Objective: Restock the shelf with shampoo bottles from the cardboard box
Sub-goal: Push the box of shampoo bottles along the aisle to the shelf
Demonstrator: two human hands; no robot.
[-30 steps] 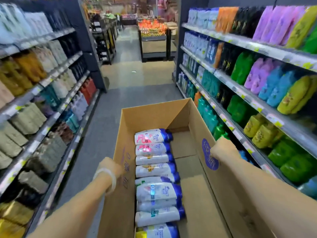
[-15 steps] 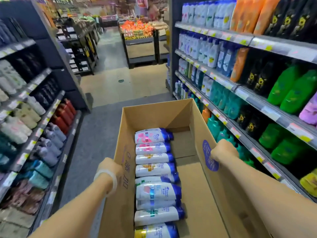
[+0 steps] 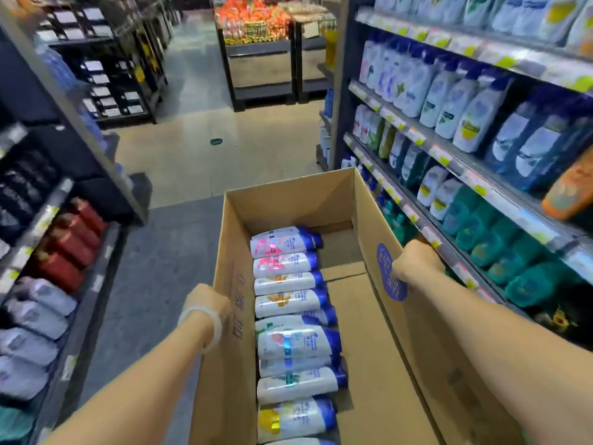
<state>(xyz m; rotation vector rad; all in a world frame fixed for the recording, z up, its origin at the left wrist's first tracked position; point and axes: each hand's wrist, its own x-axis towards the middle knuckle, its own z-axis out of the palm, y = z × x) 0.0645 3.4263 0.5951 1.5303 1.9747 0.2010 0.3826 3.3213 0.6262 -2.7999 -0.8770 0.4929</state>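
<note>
Stocked shelf (image 3: pixel 455 162) along right of aisle, open cardboard box (image 3: pixel 401 364) near centre, row of shampoo bottles (image 3: pixel 295 345) lying along its left inside, left hand (image 3: pixel 208 300) gripping left wall, right hand (image 3: pixel 414 263) gripping right wall, bracelet (image 3: pixel 205 322) on left wrist.

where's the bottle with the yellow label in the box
In the head view, the yellow-label bottle lies on its side near the bottom of the row of shampoo bottles along the left wall of the cardboard box, close to the person's body.
</note>
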